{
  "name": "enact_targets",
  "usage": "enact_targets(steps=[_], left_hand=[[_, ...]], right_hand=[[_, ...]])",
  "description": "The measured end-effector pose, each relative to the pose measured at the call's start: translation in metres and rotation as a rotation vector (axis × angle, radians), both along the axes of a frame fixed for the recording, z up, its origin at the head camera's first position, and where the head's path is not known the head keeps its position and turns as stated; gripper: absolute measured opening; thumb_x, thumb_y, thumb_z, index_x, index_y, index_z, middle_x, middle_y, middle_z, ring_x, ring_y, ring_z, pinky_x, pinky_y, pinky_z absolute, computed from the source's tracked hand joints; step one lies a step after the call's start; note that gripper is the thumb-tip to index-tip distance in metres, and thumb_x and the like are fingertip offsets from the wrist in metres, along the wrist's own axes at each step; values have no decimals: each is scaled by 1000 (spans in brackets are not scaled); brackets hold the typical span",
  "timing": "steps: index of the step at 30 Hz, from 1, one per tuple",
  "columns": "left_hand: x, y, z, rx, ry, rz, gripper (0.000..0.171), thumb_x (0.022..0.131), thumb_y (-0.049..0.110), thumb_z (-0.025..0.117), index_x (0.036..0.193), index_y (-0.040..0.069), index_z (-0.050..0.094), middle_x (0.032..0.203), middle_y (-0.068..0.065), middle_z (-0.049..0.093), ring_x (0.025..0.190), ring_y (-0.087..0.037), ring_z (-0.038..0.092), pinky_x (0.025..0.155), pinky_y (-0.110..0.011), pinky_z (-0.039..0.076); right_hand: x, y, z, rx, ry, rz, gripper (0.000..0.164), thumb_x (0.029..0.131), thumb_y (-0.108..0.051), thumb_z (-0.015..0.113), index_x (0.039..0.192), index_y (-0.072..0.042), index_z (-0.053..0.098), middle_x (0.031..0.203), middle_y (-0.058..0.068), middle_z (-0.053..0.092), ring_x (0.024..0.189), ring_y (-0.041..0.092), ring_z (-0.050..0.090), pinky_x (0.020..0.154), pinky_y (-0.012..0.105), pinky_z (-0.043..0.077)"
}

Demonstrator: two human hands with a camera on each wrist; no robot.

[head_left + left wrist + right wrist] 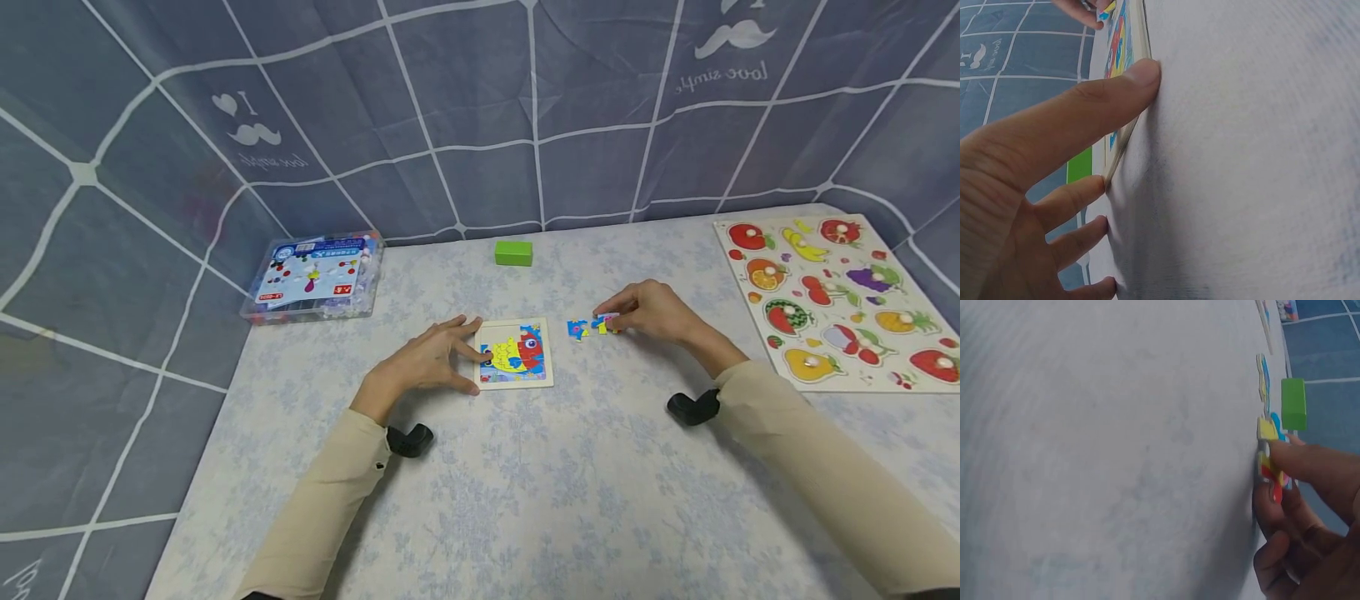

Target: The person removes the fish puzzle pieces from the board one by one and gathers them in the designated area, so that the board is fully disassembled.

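Observation:
A small fish jigsaw puzzle lies in a pale wooden tray [517, 386], its upper left part bare board. Spread fingers of my left hand [435, 358] rest at the tray's left side, thumb by the near corner; in the left wrist view the thumb [1144, 74] lies against the tray's edge. To the right of the tray, my right hand [648, 310] pinches a colourful puzzle piece [602, 323] close over the table. Another blue and yellow puzzle piece [576, 330] lies between that hand and the tray. The right wrist view shows a yellow-edged piece [1267, 429] beside the fingertips.
Behind the tray stands a green block [513, 253]. A clear plastic box [311, 279] with a printed label sits at the back left. On the right lies a large fruit puzzle board [840, 304]. Grey-blue checked cloth [480, 108] hangs along the table's back and left.

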State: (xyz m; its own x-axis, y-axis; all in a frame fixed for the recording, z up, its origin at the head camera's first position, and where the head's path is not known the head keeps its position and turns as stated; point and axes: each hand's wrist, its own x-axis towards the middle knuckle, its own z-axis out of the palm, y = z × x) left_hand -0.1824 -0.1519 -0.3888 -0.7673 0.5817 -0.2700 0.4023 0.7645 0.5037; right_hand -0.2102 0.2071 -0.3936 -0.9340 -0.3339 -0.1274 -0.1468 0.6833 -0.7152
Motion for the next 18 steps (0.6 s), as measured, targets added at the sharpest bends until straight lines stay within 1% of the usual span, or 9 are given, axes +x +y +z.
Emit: enact_targets(steps=[5,7,9,13,18], left_hand=[[1,0,1,4,-1,4,59,73,33,88,127,21,67,160,-3,26,150,-25,10,119,-52,7],[2,0,1,9,-2,7,59,73,33,88,127,20,67,160,-3,26,150,-25,10,119,-54,8],[2,0,1,13,-4,10,59,73,33,88,127,20,68,160,-3,26,150,-26,10,118,-56,8],[1,0,1,14,-1,7,58,73,33,88,126,20,68,159,-4,26,150,-26,11,119,-55,8],[1,0,1,10,6,0,58,73,32,88,126,20,68,159,-5,27,150,-26,11,119,-53,6]], right_hand=[[-1,-4,0,25,26,-14,23,85,-2,72,108,-2,76,97,11,74,89,22,63,72,30,45],[-1,-5,0,33,33,-19,21,85,-1,73,106,-2,77,103,12,73,93,24,63,74,31,46],[-2,-5,-1,35,34,-22,20,85,-1,73,104,-2,77,105,13,72,94,25,63,74,31,47],[-1,-5,-1,36,34,-22,19,84,-1,73,102,-2,78,103,13,73,91,24,64,73,31,48],[-1,-5,-1,33,28,-20,20,84,-1,73,103,-2,77,95,11,74,82,19,65,70,30,48]])
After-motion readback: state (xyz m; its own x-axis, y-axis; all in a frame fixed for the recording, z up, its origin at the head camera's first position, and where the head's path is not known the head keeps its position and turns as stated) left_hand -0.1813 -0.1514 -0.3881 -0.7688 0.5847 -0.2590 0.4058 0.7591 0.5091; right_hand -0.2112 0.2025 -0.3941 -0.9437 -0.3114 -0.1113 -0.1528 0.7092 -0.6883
